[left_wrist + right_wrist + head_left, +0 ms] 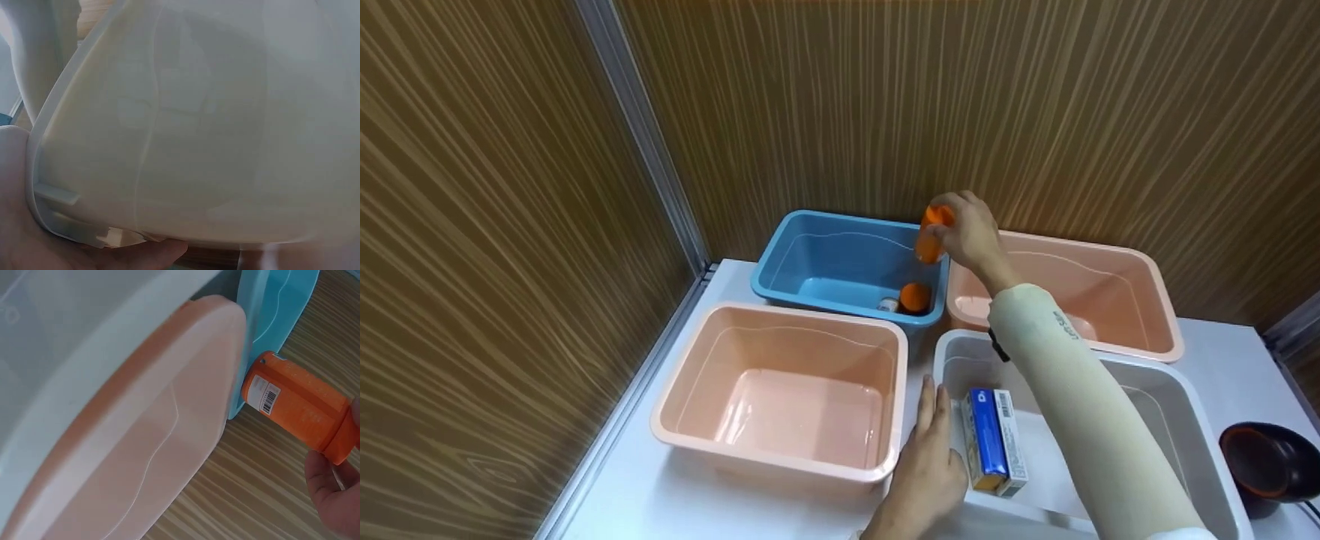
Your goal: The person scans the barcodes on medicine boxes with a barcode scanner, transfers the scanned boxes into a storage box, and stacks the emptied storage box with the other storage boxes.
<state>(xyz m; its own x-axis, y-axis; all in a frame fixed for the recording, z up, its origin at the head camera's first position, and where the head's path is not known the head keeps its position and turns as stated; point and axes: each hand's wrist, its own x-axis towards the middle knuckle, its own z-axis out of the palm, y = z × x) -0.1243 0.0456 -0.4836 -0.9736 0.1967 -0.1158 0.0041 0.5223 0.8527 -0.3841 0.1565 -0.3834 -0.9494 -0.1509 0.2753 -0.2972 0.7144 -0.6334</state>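
My right hand (971, 236) grips an orange bottle (298, 402) by its capped end. The bottle bears a white barcode label and hangs tilted over the right end of the blue bin (847, 306). Inside that bin lie an orange round-topped container (915, 298) and a small white item (889, 304), both in the near right corner. My left hand (926, 469) rests at the left rim of the white bin (1207, 435), fingers extended. In the left wrist view the white bin's wall (197, 129) fills most of the picture.
Two boxes, one blue (988, 431) and one white (1011, 442), stand side by side in the white bin. A pink bin (780, 465) is at front left, another pink bin (1162, 300) at back right. A dark round object (1271, 461) sits at far right. Wood-grain panels enclose the table.
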